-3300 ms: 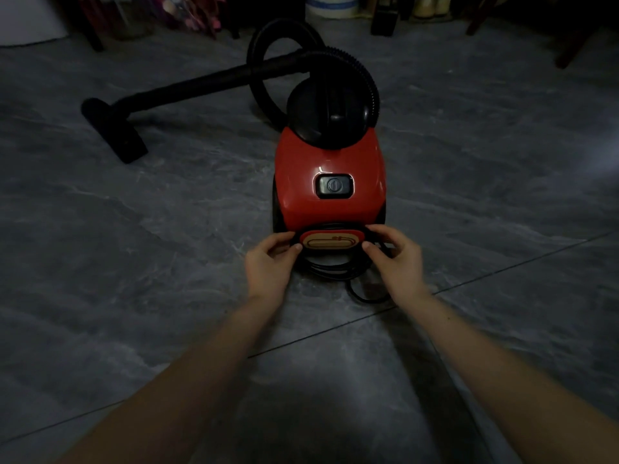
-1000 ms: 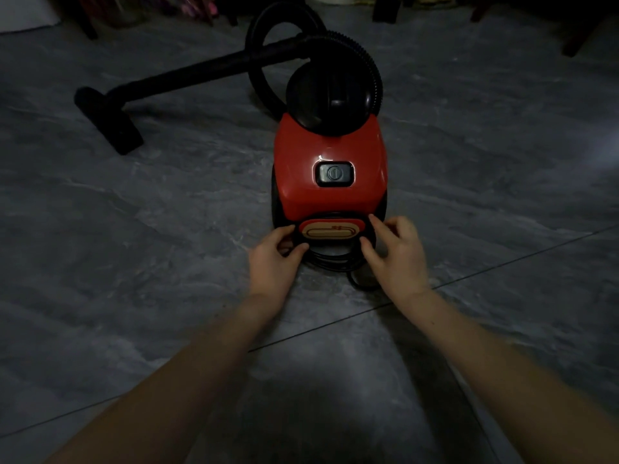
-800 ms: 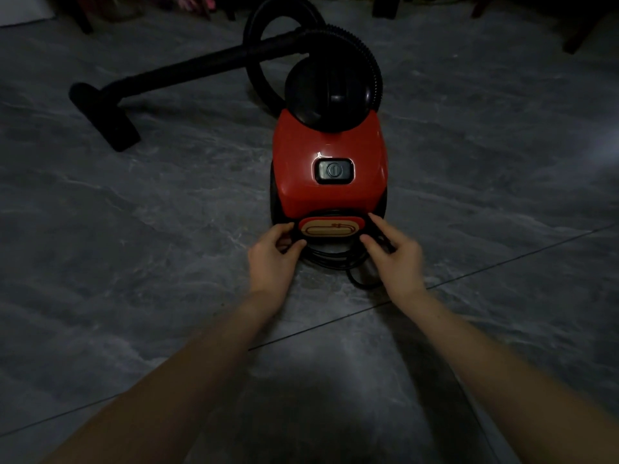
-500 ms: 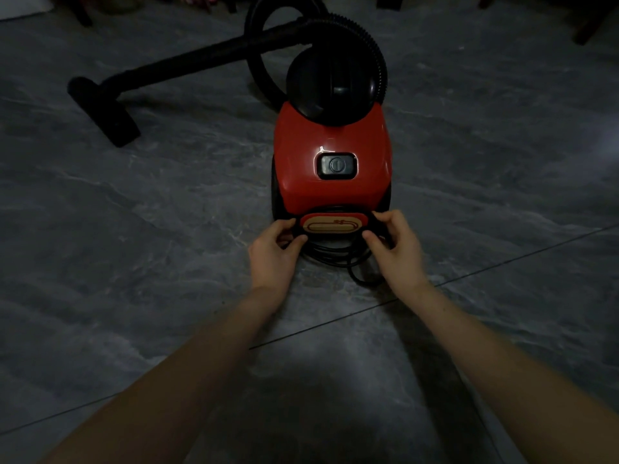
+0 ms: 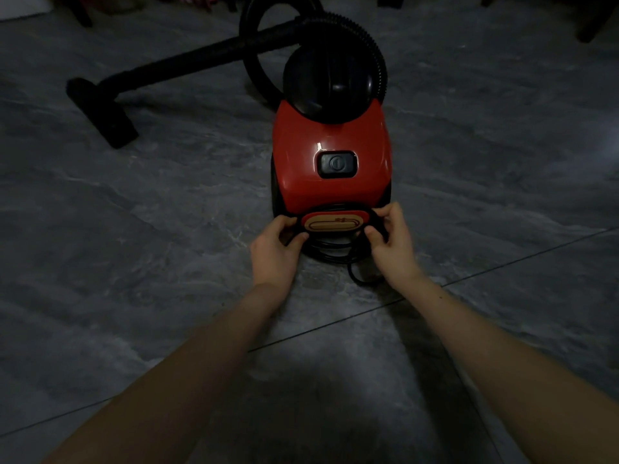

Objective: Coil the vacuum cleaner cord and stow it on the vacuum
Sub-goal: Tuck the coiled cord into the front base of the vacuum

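cord [image 5: 330,254]: black, wound in loops behind the oval plate [image 5: 335,224] at the near end of the red vacuum [image 5: 331,135]; one loop of it is seen trailing onto the floor [image 5: 167,229] near the right wrist.
left hand [image 5: 273,249]: fingers curled, thumb and forefinger pinched on the loops at the plate's left edge.
right hand [image 5: 393,244]: thumb and fingers pinched on the loops at the plate's right edge.
handling: judged light, limp yet springy, smooth-jacketed; loops are likely to slip off unless kept taut.
hold: best taken at the trailing loop, then tucked behind the plate.
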`<move>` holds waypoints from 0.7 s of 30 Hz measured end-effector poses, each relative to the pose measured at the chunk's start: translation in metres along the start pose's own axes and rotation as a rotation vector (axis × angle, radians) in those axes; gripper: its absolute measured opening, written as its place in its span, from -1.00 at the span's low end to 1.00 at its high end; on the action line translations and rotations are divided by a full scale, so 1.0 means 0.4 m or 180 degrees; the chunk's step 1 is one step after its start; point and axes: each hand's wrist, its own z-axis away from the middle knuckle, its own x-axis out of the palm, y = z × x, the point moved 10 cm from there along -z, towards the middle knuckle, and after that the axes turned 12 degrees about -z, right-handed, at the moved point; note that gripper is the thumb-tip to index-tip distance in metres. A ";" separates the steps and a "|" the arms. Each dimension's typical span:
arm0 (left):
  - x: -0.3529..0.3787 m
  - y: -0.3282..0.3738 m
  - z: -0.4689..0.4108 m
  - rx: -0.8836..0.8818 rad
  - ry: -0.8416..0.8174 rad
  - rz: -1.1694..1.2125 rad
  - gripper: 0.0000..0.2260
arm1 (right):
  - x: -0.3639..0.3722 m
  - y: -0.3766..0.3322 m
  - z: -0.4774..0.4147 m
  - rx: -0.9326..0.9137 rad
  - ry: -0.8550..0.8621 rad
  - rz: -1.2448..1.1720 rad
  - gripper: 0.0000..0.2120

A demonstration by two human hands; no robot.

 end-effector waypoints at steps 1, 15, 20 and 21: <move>-0.001 -0.001 -0.001 -0.0006 0.0005 -0.0017 -0.80 | 0.000 0.001 0.000 0.0004 0.0011 -0.0010 -0.74; -0.006 0.009 -0.010 0.0014 -0.0169 -0.0087 -0.82 | -0.002 -0.024 -0.002 -0.0098 0.0153 0.0409 -0.75; -0.016 0.009 0.008 0.0100 -0.0180 -0.0119 -0.83 | -0.011 -0.022 0.009 0.0077 0.0012 0.0047 -0.76; -0.017 0.007 0.013 0.0110 -0.0180 -0.0089 -0.83 | -0.010 -0.021 0.014 0.0076 0.0013 -0.0006 -0.76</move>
